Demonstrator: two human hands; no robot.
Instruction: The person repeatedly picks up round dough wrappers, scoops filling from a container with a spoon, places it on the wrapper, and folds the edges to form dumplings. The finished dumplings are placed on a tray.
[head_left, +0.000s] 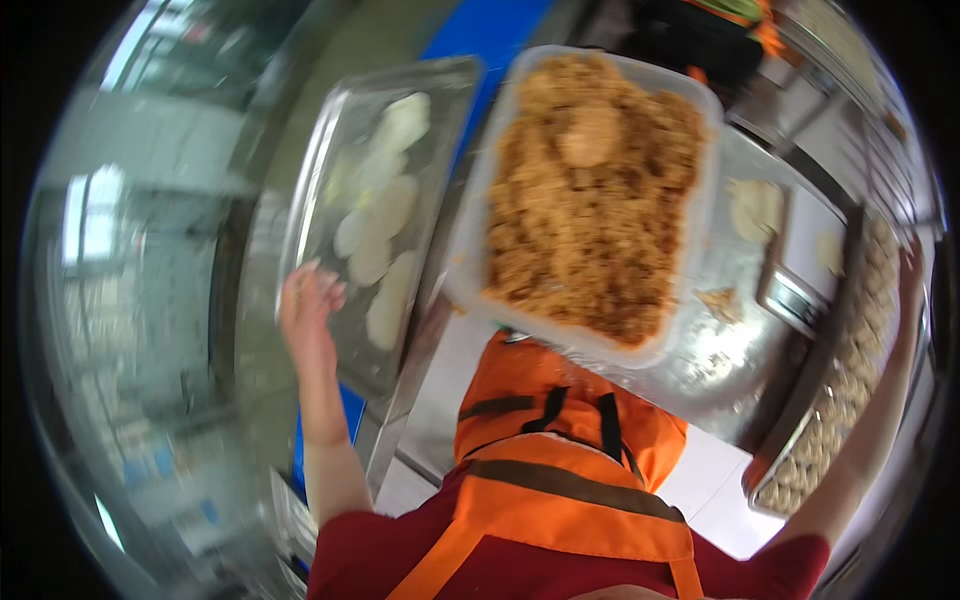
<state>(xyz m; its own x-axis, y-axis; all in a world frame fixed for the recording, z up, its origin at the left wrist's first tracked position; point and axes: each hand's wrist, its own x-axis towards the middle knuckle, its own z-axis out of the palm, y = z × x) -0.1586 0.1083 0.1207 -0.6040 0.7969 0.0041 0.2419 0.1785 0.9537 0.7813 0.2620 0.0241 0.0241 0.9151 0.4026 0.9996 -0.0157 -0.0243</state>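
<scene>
My left hand (311, 296) is at the left rim of a metal tray (311, 180), fingers partly curled; blur hides whether it grips the rim. Several pale, flat dough wrappers (391, 206) lie in that tray, some overlapping. Before me stands a translucent plastic tub (465, 259) heaped with orange-brown minced filling (592, 217), with a rounded lump on top. Far to the right, my right arm reaches along a long tray (765, 510) of pleated dumplings or buns (844, 390). My right hand (911, 262) is by its far end, too blurred to show a hold.
Under the tub is a metal worktop (720, 360). A small scale (795, 296), a pale dough piece (756, 210) and a brownish scrap (721, 304) are on it. A blue strip (487, 37) runs behind the left tray. Part of another person (694, 41) shows at the top.
</scene>
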